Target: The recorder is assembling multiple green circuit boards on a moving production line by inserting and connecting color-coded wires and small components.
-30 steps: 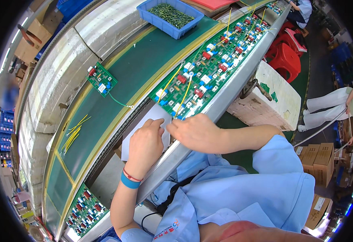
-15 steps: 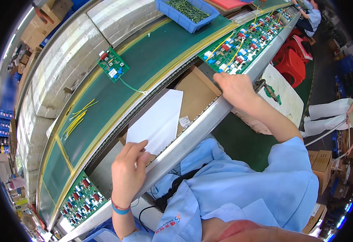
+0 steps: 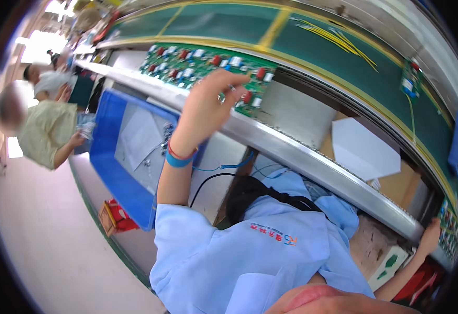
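Note:
My left hand (image 3: 208, 102) is over a green circuit board panel (image 3: 179, 63) crowded with red, white and blue components. Its fingers are bent with a gap between them, and I cannot tell whether they touch the board. A blue wrist strap (image 3: 179, 160) with a blue cord is on that wrist. Far to the right, my right hand (image 3: 430, 238) is at the near edge of another populated circuit board panel (image 3: 451, 230). Its fingers look closed on that edge, though they are small here. Between the hands, a white sheet (image 3: 365, 149) lies on cardboard (image 3: 408, 188).
A metal rail (image 3: 292, 149) runs along the bench front. On the green belt (image 3: 229, 23) behind lie yellow wires (image 3: 339, 39) and a small board (image 3: 411, 78) with a lead. A blue bin (image 3: 99, 157) is at my left; people (image 3: 48, 133) are beyond it.
My view has swung to the left. My left hand has gone from beside the white sheet to the left-hand board panel. The right hand remains by the other panel.

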`<state>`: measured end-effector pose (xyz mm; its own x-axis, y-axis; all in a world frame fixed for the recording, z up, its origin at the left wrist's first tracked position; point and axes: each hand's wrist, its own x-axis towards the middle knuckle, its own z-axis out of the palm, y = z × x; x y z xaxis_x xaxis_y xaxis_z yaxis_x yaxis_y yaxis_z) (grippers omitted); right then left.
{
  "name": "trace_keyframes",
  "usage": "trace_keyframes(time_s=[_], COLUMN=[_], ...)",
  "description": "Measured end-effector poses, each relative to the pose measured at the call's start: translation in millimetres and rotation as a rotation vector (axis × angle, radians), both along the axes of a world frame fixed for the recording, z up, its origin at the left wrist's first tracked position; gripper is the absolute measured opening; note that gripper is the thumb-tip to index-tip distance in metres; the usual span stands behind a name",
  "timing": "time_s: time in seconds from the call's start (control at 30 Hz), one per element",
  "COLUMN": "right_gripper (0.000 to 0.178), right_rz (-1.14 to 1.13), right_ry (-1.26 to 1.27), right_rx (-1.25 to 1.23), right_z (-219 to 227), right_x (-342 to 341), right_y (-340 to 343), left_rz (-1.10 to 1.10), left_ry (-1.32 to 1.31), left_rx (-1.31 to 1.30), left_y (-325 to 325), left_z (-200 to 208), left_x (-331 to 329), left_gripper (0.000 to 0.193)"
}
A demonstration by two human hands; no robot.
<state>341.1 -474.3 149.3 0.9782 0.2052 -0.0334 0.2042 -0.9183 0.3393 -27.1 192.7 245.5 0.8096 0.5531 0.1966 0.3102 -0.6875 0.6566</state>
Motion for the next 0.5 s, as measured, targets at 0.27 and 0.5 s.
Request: trace_keyframes(time_s=[0.27, 0.5], right_gripper=[0.026, 0.027], right_rz=[-0.008, 0.149], right_ry=[0.002, 0.063], right_rx=[0.252, 0.488], right_z=[-15, 32], right_x=[52, 76], right_y=[-70, 22], left_rz=[0.62, 0.823], left_ry=[-0.071, 0.309], left_rx=[0.325, 0.634], left_y=[149, 200], left_z=[-31, -44], left_x=[-99, -104], left_gripper=[0.014, 0.02])
